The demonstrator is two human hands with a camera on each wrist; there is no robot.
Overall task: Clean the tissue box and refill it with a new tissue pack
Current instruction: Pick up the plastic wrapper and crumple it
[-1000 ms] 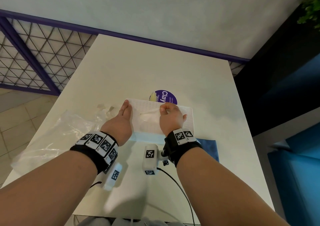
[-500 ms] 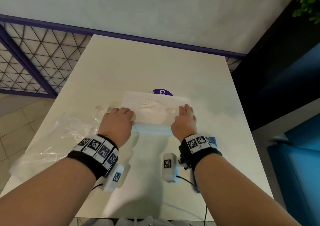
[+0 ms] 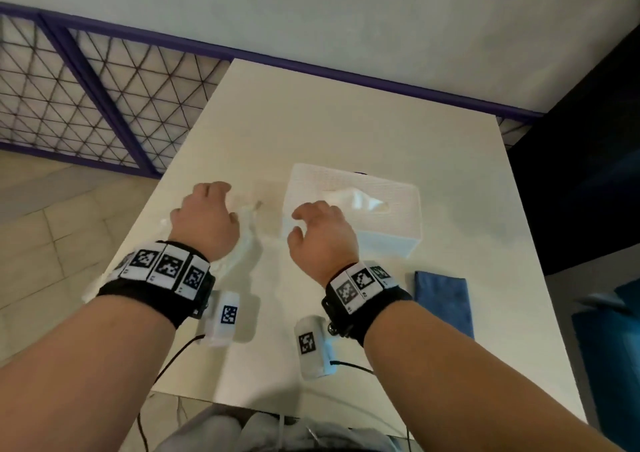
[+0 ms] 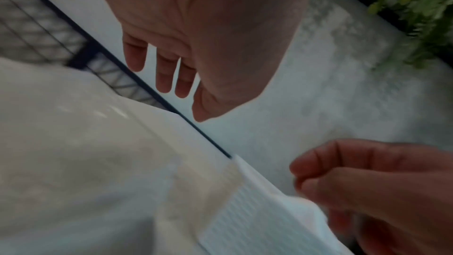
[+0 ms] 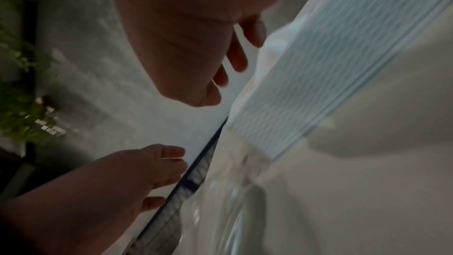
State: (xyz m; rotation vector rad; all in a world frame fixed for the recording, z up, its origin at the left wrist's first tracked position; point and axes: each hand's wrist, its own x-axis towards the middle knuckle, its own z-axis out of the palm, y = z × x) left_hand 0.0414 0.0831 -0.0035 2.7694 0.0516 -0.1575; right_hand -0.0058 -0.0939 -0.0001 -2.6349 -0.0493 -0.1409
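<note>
The white ribbed tissue box (image 3: 353, 205) stands on the pale table (image 3: 346, 122), a white tissue (image 3: 362, 200) poking from its top slot. My right hand (image 3: 311, 217) hovers at the box's left end with fingers loosely curled, holding nothing. My left hand (image 3: 207, 205) is further left, above the clear plastic wrapper (image 3: 246, 240), also holding nothing. In the left wrist view the left fingers (image 4: 163, 77) hang relaxed, off the box (image 4: 257, 220). In the right wrist view the right hand (image 5: 220, 61) floats clear of the box (image 5: 331, 65).
A folded blue cloth (image 3: 443, 299) lies on the table right of my right wrist. The wrapper spreads toward the table's left edge. A purple-framed mesh railing (image 3: 86, 105) runs behind and left, with a wall behind it. A green plant (image 4: 416, 7) is off to the right.
Both hands have come off the tissue box and moved left, the left one over the wrapper. The box stays on the table with its tissue sticking up.
</note>
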